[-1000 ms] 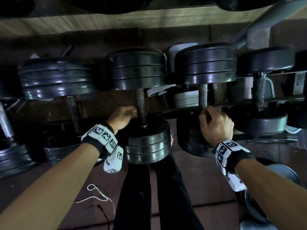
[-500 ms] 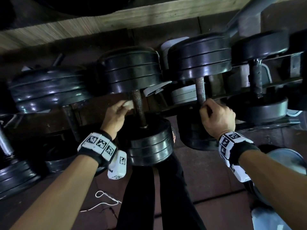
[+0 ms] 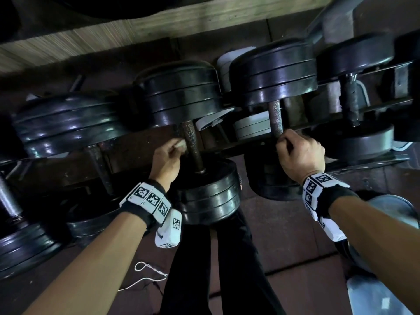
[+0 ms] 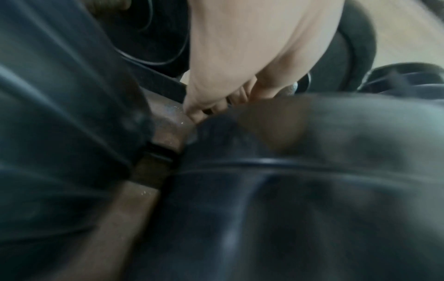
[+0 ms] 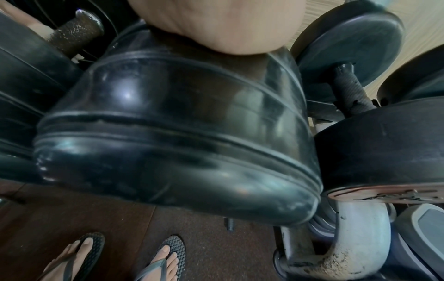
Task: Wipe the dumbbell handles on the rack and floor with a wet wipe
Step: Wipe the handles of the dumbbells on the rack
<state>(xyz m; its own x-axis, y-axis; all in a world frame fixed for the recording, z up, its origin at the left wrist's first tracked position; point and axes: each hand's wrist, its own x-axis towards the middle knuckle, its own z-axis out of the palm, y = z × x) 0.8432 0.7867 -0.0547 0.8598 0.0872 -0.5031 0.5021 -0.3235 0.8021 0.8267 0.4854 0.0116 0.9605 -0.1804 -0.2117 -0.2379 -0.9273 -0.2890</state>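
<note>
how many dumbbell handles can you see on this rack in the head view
5, possibly more hidden: far-left handle at the edge; dark handle; knurled handle beside the left hand holding the wet wipe; knurled handle gripped by the right hand; taped handle.

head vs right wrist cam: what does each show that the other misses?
Head only: the left hand holding the wet wipe beside a knurled handle, and the right hand's grip on the neighbouring handle.

Right wrist only: the person's feet in sandals on the floor, and the white rack leg.

Both: the black dumbbell plates and the taped handle further right.
</note>
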